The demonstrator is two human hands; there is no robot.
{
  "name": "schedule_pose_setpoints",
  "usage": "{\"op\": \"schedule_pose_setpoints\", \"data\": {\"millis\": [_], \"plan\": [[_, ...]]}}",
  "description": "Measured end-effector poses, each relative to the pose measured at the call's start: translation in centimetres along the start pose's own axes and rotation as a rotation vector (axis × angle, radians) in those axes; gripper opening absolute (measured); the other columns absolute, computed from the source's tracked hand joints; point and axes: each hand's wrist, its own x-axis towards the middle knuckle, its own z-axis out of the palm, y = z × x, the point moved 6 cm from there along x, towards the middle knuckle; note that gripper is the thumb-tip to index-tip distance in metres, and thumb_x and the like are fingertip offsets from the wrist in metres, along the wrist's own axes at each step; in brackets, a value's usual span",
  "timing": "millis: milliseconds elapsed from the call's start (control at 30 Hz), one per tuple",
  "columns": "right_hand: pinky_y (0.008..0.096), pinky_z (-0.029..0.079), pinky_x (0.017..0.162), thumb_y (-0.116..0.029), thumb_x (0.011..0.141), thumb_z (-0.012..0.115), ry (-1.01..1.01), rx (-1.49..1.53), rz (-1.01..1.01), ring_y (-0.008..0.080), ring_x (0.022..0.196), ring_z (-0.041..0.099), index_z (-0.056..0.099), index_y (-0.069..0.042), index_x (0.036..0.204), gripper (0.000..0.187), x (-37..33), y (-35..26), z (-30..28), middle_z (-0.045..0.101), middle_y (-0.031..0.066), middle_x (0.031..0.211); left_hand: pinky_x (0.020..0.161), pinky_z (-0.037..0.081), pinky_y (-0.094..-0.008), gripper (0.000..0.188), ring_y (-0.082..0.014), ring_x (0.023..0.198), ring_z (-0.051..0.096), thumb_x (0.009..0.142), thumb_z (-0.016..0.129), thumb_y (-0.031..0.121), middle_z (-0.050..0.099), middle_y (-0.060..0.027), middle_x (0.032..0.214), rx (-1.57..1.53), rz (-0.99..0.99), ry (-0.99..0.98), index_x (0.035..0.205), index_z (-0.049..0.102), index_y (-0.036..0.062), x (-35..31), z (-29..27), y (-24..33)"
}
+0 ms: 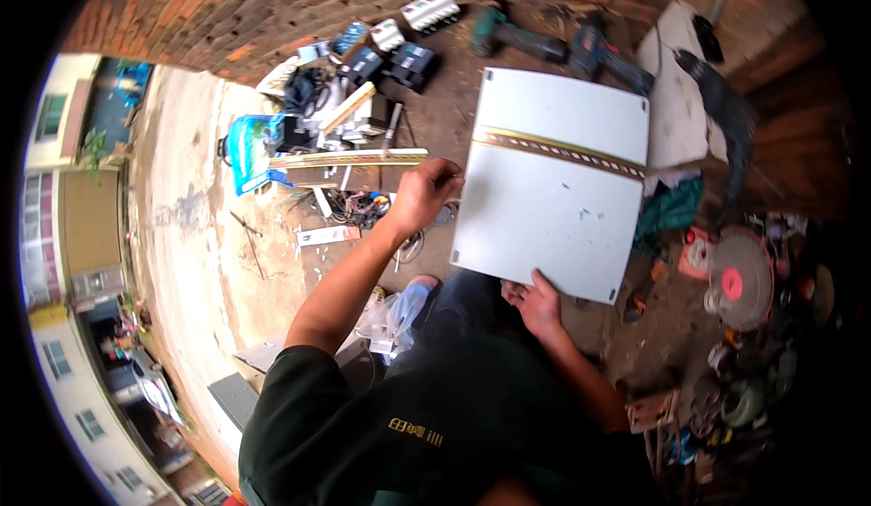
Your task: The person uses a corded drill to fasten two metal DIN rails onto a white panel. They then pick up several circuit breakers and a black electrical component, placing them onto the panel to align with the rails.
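A white rectangular mounting plate (544, 207) with slots at its corners is in front of me, tilted a little. Across its upper part runs a slotted, brass-coloured DIN rail (553, 151). My right hand (535, 305) grips the plate's near edge, thumb on top and fingers underneath. Beside the left edge is my left hand (425, 196), its fingers curled together; whatever they might hold is too small to make out. Several small blue bits lie on the plate's face below the rail.
Further slotted rails (349, 158) lie to the left. Behind are circuit breakers (430, 10), black blocks (411, 65) and two power drills (517, 42). A blue bag (250, 154) stands at the left, a round fan-like guard (739, 277) at the right. Tangled wires (358, 209) lie near my left hand.
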Motion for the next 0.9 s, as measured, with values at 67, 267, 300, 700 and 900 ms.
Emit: {"op": "schedule_pose_setpoints", "data": {"millis": [67,267,300,700,900], "plan": [[0.0449,0.053,0.085,-0.035,0.101,0.056,0.016,-0.036,0.011,0.0268,0.095,0.065,0.059,-0.007,0.123,0.035,-0.4,-0.2,-0.3,0.066,0.0111,0.111,0.072,0.054,-0.0325,0.018,-0.0143,0.078,0.065,0.093,0.072,0.012,0.070,-0.0091,0.087,-0.023,-0.069,0.088,0.106,0.067,0.0008,1.2,-5.2,-4.8],[0.0430,0.053,0.079,-0.042,0.100,0.056,0.209,-0.057,-0.112,0.0241,0.083,0.062,0.059,-0.005,0.119,0.042,-1.8,-1.0,0.9,0.065,0.0097,0.102,0.071,0.056,-0.0308,0.026,-0.0158,0.075,0.072,0.091,0.072,0.023,0.076,-0.0122,0.085,0.171,-0.180,0.369,0.104,0.075,0.0011,12.8,-19.9,-14.4],[0.0427,0.053,0.079,-0.043,0.100,0.056,0.242,-0.056,-0.139,0.0237,0.082,0.061,0.059,-0.005,0.119,0.043,-1.8,-1.1,1.3,0.065,0.0096,0.101,0.073,0.057,-0.0326,0.028,-0.0193,0.078,0.074,0.088,0.073,0.026,0.076,-0.0126,0.086,0.286,-0.166,0.431,0.104,0.076,0.0030,15.4,-22.0,-16.3],[0.0419,0.053,0.076,-0.048,0.101,0.054,0.279,0.040,-0.282,0.0221,0.080,0.059,0.058,-0.006,0.118,0.045,-0.8,0.1,2.4,0.064,0.0084,0.098,0.074,0.053,-0.0265,0.032,-0.0103,0.082,0.069,0.092,0.076,0.026,0.076,-0.0091,0.090,-0.256,-0.085,0.347,0.109,0.072,-0.0004,11.4,-20.2,-14.1],[0.0415,0.055,0.076,-0.054,0.102,0.050,0.310,-0.036,-0.230,0.0214,0.078,0.061,0.060,-0.007,0.118,0.050,-1.4,0.1,2.0,0.067,0.0079,0.096,0.078,0.053,-0.0368,0.024,-0.0256,0.086,0.067,0.087,0.077,0.016,0.069,-0.0135,0.096,0.187,-0.072,0.443,0.103,0.070,-0.0002,0.9,-18.3,-17.6]]}}
